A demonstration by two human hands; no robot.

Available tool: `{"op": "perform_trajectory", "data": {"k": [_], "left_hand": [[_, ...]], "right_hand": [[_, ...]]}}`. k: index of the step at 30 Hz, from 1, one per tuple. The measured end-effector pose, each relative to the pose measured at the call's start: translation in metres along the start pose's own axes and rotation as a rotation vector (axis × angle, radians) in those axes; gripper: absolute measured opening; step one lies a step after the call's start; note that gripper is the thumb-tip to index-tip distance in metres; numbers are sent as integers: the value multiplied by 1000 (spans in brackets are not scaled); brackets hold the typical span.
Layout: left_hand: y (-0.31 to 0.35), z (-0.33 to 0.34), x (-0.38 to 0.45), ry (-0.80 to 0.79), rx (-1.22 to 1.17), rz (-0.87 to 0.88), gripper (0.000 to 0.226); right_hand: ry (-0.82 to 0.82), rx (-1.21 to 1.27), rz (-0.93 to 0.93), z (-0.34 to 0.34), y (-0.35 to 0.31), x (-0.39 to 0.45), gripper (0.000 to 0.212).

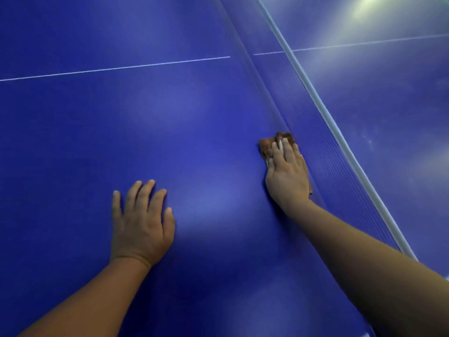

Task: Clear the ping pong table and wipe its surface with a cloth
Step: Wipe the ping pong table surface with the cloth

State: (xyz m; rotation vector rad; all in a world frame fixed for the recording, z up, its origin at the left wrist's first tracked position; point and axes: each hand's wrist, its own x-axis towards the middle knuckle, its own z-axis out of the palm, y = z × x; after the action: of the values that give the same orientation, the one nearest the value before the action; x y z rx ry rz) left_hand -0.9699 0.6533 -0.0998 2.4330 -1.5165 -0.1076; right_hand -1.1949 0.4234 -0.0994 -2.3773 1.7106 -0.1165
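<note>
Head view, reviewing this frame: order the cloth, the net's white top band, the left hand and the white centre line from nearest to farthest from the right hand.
1. Cloth: under the right hand, pressed onto the table.
2. Net's white top band: just to its right.
3. Left hand: flat on the table, to its left.
4. White centre line: far up the table, beyond both hands.

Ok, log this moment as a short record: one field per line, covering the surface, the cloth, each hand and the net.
surface: blue ping pong table, thin white centre line crossing it
net: blue net with a white top band, running diagonally on the right
cloth: brown cloth, flat on the table at the foot of the net
right hand: right hand presses the cloth with fingers extended
left hand: left hand rests flat on the table, fingers spread, holding nothing
loose items on table: none in view
</note>
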Motion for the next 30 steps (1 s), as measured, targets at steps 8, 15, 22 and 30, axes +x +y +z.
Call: {"op": "perform_trajectory", "data": {"k": [8, 15, 22, 30], "left_hand": [[49, -3, -62, -27, -164, 215, 48], [122, 14, -145, -165, -264, 541, 41], [126, 22, -171, -311, -164, 678, 47], [129, 23, -173, -330, -105, 689, 50]], "right_hand": [[51, 48, 135, 3, 51, -147, 51], [71, 43, 277, 4, 66, -230, 52], [79, -132, 410, -7, 81, -290, 47], [52, -181, 362, -18, 119, -353, 65]]}}
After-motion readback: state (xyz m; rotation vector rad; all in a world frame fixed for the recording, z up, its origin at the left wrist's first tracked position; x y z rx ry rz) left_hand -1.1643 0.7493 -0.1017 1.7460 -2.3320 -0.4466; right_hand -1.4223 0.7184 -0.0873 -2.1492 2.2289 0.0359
